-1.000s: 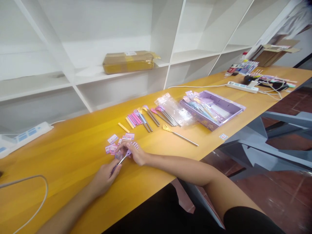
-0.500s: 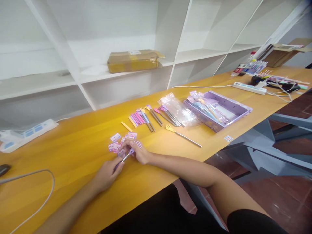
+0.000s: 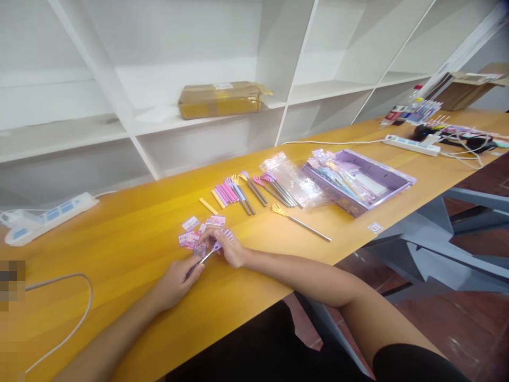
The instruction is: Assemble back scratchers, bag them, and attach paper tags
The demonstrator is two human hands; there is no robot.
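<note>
Lying near the table's point(image 3: 119, 239) front edge, a purple-tipped metal stick point(image 3: 204, 257) is gripped at its ends by the left hand point(image 3: 175, 284) and right hand point(image 3: 228, 246), beside small stickers point(image 3: 191, 236).

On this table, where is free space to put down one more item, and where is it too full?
Bare wood lies between the left hand and the white power strip, short of the grey cable. Another free patch is between the lone yellow-headed stick and the table's near edge. It is crowded from the small labels by the right hand to the purple box.
</note>
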